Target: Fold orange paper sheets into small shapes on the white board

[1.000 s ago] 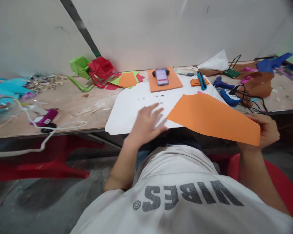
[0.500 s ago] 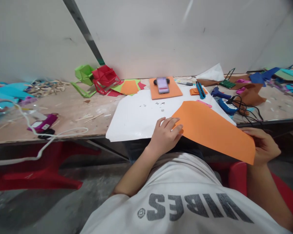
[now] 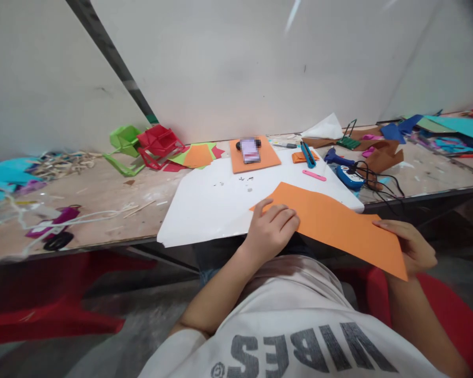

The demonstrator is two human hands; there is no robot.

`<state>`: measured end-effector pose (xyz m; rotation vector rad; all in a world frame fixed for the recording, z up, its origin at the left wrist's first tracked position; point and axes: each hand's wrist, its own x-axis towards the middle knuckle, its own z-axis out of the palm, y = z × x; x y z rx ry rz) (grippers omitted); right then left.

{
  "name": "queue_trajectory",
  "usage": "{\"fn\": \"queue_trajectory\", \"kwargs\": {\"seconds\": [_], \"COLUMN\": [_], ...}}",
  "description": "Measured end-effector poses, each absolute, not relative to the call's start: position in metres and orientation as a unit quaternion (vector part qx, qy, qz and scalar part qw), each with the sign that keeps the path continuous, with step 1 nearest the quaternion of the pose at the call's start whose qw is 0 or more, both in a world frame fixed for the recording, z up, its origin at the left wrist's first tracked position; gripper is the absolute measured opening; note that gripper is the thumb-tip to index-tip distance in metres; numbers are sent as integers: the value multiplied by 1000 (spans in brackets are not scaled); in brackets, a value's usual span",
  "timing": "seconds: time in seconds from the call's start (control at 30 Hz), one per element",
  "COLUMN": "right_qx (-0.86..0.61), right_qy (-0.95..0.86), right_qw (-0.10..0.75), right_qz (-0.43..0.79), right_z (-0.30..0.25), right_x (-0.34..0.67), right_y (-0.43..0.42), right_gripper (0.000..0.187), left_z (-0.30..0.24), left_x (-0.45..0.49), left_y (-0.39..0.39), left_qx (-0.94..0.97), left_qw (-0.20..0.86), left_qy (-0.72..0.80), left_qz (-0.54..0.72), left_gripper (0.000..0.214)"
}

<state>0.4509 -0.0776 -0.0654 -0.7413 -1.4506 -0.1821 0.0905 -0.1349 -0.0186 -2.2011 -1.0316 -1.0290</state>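
An orange sheet (image 3: pixel 339 228), of paper or thin foam, slants between my two hands over the table's front edge. My left hand (image 3: pixel 273 229) grips its left end, fingers curled over the top. At the lower right end, my right hand (image 3: pixel 412 244) pinches the sheet, its thumb on top and the other fingers partly hidden. Underneath the sheet's left part lies a white board (image 3: pixel 205 205). On that board, beyond the sheet, are a flat pink stick (image 3: pixel 314 175) and a teal utility knife (image 3: pixel 308 156) resting by small orange pieces (image 3: pixel 298 158).
A phone (image 3: pixel 251 150) lies on an orange pad (image 3: pixel 238 167) at the back. Red (image 3: pixel 160 142) and green (image 3: pixel 125 140) folded models stand left. A blue glue gun (image 3: pixel 338 157) and a blue device with cables (image 3: pixel 350 177) sit right. Red stools (image 3: pixel 51 294) are below.
The orange sheet has tipped flatter and come lower in the view, with both hands still on it. The pink stick, partly covered before, now shows fully. The camera view has shifted.
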Motion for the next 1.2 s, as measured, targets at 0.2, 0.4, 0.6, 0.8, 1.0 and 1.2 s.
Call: {"fn": "queue_trajectory", "kwargs": {"seconds": [0.2, 0.4, 0.6, 0.8, 1.0, 1.2], "right_qx": [-257, -324, -356, -376, -345, -543], "right_qy": [-778, -787, -778, -742, -690, -690], "right_qw": [569, 454, 414, 430, 541, 337], "right_qz": [69, 265, 312, 351, 335, 339], "right_z": [-55, -8, 24, 51, 48, 12], "right_x": [438, 381, 319, 301, 309, 308], "right_y": [-79, -49, 5, -4, -24, 16], "right_gripper": [23, 44, 28, 78, 76, 94], "left_z": [-18, -30, -23, -18, -22, -34], "left_x": [52, 26, 24, 38, 44, 32], "left_y": [-195, -230, -216, -217, -230, -210], "left_qx": [-735, -746, -752, -768, -722, -763], "left_qw": [314, 289, 293, 295, 344, 280], "left_qy": [-402, -467, -494, -458, -456, -509], "left_qz": [-447, -376, -323, -337, -389, -283], "left_gripper": [14, 24, 25, 28, 19, 22]}}
